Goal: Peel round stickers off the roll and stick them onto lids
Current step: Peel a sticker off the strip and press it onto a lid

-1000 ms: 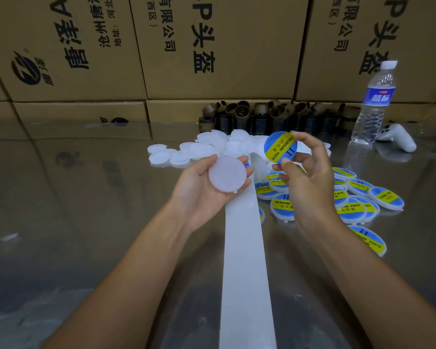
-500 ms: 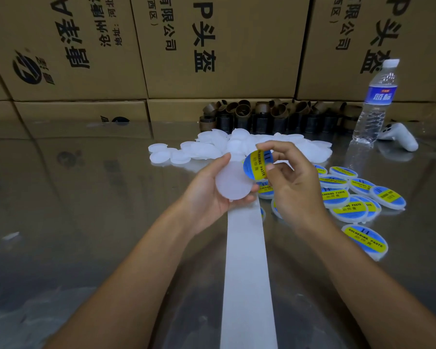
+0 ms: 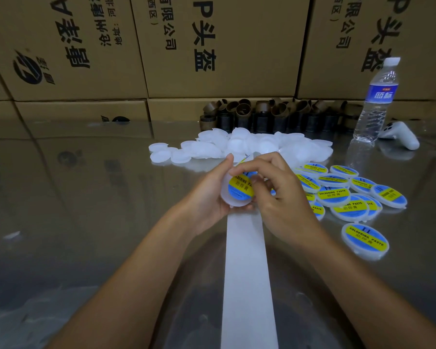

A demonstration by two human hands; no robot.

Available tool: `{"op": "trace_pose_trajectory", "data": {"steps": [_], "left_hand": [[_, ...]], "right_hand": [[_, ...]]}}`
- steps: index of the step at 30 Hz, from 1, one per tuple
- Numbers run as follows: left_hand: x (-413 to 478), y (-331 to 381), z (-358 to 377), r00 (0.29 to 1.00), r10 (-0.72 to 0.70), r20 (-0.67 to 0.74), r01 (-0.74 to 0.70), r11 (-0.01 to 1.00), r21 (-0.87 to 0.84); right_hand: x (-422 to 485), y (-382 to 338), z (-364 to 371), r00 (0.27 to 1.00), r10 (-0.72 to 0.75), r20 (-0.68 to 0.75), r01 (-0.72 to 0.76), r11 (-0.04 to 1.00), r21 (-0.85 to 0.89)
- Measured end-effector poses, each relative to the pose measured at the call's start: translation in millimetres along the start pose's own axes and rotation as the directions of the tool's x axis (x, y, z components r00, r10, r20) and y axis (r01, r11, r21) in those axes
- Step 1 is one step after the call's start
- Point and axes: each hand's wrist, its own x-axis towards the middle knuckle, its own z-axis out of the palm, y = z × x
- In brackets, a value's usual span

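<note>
Left hand grips the lid just above the backing strip, right hand pinches the sticker onto it; best centre it, then rub outward.

Cardboard boxes behind glossy tbl

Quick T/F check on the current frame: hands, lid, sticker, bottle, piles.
1. The left hand holds a white lid. True.
2. The sticker under the right hand is red. False: it is blue and yellow.
3. The water bottle lies on its side. False: it stands upright.
4. The labelled lids lie right of the hands. True.
5. The plain lids are stacked in a box. False: they lie loose on the table, beyond the hands.
</note>
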Motion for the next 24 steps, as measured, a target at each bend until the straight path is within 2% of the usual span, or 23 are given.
{"op": "trace_pose_trajectory", "data": {"steps": [4,12,24], "left_hand": [[0.0,0.3,0.2,0.999,-0.026,0.036,0.029,0.996,-0.085],[1.5,-1.5,-2.2,0.998,0.007,0.061,0.001,0.991,-0.134],[2.0,-2.4,0.1,1.000,-0.010,0.007,0.011,0.994,-0.106]], "right_hand": [[-2.0,1.0,0.1,0.998,-0.050,0.041,0.052,0.996,-0.067],[-2.7,5.8,0.7,0.994,-0.093,0.055,0.098,0.989,-0.113],[-3.0,8.9,1.9,0.993,-0.105,0.049,0.111,0.981,-0.160]]}}
